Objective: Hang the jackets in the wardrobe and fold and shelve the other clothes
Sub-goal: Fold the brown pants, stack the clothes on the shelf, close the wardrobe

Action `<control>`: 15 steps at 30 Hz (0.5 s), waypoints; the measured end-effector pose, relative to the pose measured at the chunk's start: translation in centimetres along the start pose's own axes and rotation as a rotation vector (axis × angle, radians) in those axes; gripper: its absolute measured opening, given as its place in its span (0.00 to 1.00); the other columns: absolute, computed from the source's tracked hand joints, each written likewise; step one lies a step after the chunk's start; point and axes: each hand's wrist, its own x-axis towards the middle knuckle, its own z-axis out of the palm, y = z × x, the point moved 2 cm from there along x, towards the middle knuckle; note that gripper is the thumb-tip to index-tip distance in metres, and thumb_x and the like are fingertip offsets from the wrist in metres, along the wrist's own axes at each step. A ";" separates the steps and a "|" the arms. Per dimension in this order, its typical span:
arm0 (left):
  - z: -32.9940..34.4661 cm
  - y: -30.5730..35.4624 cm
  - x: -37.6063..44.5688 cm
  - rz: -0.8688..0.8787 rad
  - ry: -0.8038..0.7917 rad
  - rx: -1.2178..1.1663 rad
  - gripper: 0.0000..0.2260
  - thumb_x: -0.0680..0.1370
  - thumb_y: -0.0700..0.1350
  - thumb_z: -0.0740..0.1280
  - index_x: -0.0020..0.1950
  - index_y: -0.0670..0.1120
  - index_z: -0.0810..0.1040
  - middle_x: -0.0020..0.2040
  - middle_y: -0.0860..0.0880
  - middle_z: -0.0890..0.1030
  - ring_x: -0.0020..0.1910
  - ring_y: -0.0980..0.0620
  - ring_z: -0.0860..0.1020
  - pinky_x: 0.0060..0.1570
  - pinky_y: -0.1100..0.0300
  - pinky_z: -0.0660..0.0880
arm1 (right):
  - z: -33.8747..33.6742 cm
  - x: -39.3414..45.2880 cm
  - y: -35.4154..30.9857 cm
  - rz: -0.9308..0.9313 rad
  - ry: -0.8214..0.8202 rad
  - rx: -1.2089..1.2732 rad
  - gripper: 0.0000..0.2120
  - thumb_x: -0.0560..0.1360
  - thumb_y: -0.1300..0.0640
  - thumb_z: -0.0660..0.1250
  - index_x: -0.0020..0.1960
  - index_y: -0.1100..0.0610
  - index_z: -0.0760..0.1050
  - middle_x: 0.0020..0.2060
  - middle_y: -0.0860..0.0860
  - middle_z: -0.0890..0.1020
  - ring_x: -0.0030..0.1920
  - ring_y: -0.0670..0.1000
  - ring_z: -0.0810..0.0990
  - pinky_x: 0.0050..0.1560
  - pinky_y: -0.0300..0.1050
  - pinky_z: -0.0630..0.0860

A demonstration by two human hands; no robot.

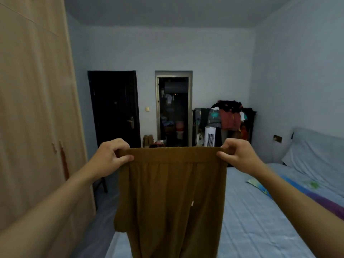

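Trousers (171,192): brown, elastic waistband, held up in mid-air before the person, over the near end of the bed. Waistband runs level, left to right; long axis hangs straight down, legs leaving the bottom of the view.

Left hand (111,155): pinches the waistband's left corner, thumb in front, fingers curled behind.

Right hand (238,155): pinches the right corner the same way. Both hands at equal height, neither nearer.

Judgement: a fold would likely bring the two corners together, leg onto leg.

Bed (256,220): pale blue sheet, below and right of the trousers; a likely folding surface.

Wardrobe (33,108): light wood, doors shut, close on the left.

Room: dark door (114,108), open doorway (174,110), laden clothes rack (230,116) far right.
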 end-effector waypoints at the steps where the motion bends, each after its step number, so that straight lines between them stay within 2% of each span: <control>1: 0.1 0.0 -0.4 -0.023 -0.008 -0.041 0.07 0.73 0.42 0.76 0.41 0.51 0.79 0.42 0.52 0.78 0.42 0.52 0.78 0.45 0.50 0.76 | 0.2 -0.2 0.1 0.009 -0.003 0.015 0.08 0.73 0.60 0.74 0.39 0.57 0.76 0.33 0.51 0.80 0.31 0.44 0.79 0.33 0.37 0.76; 3: 0.4 -0.1 -1.0 -0.047 -0.065 -0.079 0.07 0.74 0.40 0.75 0.44 0.50 0.79 0.43 0.52 0.79 0.43 0.51 0.79 0.45 0.49 0.77 | 0.6 -0.5 0.3 0.019 -0.026 0.029 0.07 0.74 0.59 0.73 0.40 0.57 0.75 0.33 0.53 0.79 0.32 0.48 0.78 0.33 0.40 0.76; 5: 0.8 -0.3 -1.5 -0.015 -0.147 -0.056 0.10 0.75 0.38 0.72 0.49 0.53 0.81 0.47 0.54 0.80 0.48 0.53 0.79 0.47 0.54 0.77 | 1.1 -0.8 0.2 0.012 -0.066 0.054 0.06 0.75 0.58 0.72 0.42 0.55 0.76 0.35 0.53 0.79 0.34 0.50 0.77 0.34 0.42 0.75; 7: 1.2 -0.7 -1.9 0.010 -0.194 -0.049 0.12 0.77 0.37 0.70 0.51 0.55 0.82 0.50 0.56 0.78 0.51 0.53 0.79 0.49 0.59 0.76 | 1.6 -1.2 0.1 0.006 -0.139 0.130 0.02 0.76 0.59 0.70 0.47 0.54 0.78 0.39 0.51 0.80 0.38 0.48 0.80 0.39 0.42 0.77; 10: 1.6 -0.9 -2.6 -0.011 -0.223 -0.059 0.12 0.77 0.35 0.69 0.46 0.54 0.82 0.49 0.57 0.75 0.49 0.52 0.78 0.47 0.62 0.74 | 2.3 -1.9 0.0 0.006 -0.256 0.213 0.08 0.78 0.62 0.66 0.54 0.54 0.81 0.48 0.49 0.82 0.49 0.49 0.83 0.49 0.45 0.81; 13: 1.7 -0.6 -2.9 -0.064 -0.260 -0.067 0.08 0.73 0.40 0.67 0.40 0.53 0.82 0.52 0.58 0.75 0.47 0.55 0.77 0.44 0.65 0.72 | 2.7 -2.3 -0.2 0.014 -0.320 0.246 0.08 0.78 0.64 0.66 0.51 0.53 0.82 0.47 0.51 0.80 0.48 0.52 0.82 0.50 0.49 0.80; 15: 1.3 -0.6 -2.8 -0.105 -0.227 -0.098 0.07 0.69 0.42 0.65 0.38 0.53 0.81 0.53 0.58 0.76 0.47 0.57 0.77 0.42 0.66 0.72 | 2.9 -2.5 -0.6 0.033 -0.394 0.243 0.07 0.78 0.63 0.66 0.50 0.54 0.81 0.47 0.51 0.79 0.47 0.52 0.81 0.49 0.49 0.80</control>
